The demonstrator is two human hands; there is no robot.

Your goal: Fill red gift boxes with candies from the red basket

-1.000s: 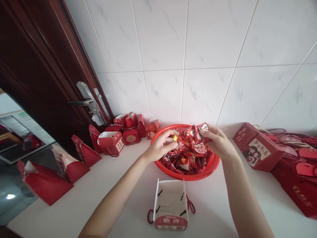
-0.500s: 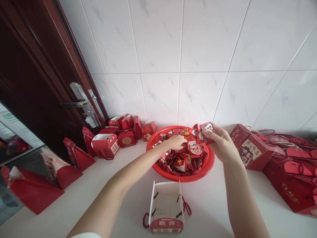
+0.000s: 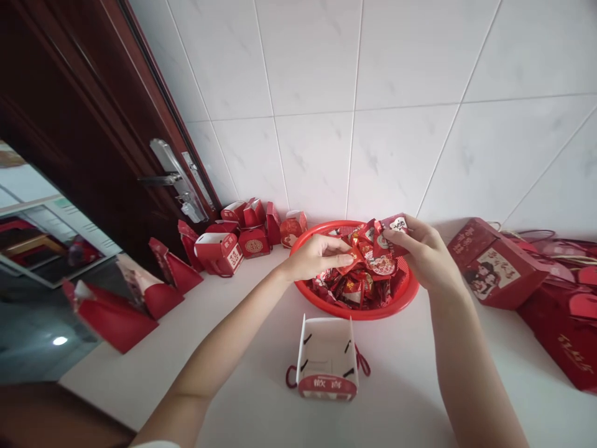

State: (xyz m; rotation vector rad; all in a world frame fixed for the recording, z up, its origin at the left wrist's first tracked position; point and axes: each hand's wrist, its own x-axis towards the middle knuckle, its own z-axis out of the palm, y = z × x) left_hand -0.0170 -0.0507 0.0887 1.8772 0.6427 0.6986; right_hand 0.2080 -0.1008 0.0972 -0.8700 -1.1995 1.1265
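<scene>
Packet (image 3: 396, 227) is pinched between the thumb and bent fingers of the right hand (image 3: 426, 252), above the right side of a red basket (image 3: 357, 315) heaped with sweets (image 3: 352, 289). To its left, a red sweet (image 3: 347, 268) is held by the left hand (image 3: 310, 258), with thumb and fingertips nearly closed. The open box (image 3: 327, 387) is set on the table (image 3: 392, 379), just on the near side of the basket, its long axis pointed basketward; the left hand is placed nearer to it.
</scene>
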